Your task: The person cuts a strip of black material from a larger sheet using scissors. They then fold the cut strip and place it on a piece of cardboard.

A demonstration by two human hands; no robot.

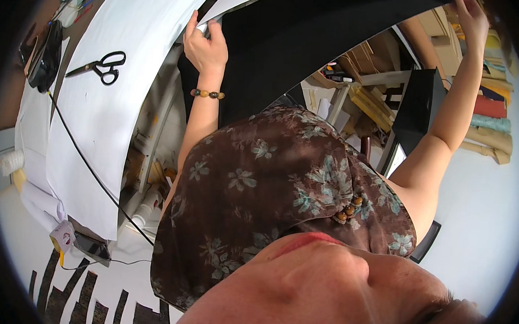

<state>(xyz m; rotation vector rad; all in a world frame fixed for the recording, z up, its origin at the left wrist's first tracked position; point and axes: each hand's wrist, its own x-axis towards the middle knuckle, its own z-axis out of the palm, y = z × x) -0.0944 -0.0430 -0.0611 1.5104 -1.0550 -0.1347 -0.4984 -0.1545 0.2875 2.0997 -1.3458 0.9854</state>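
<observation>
A large black sheet stretches between my raised arms, smooth and matte. My left hand, with a beaded bracelet at the wrist, pinches the pointed end of a white sheet lying along the black one's upper edge. Whether the white is a separate sheet or the black one's back, I cannot tell. At the upper right, my right hand has its fingers closed at the black sheet's far corner; the frame's rim partly cuts them off. Black-handled scissors lie on a white tabletop left of my left hand.
A black cable hangs across the table's near edge. A dark phone-like device and a small box are lower left. Folded fabrics line the right side. Shelves with yellow-edged stacks stand beneath the black sheet.
</observation>
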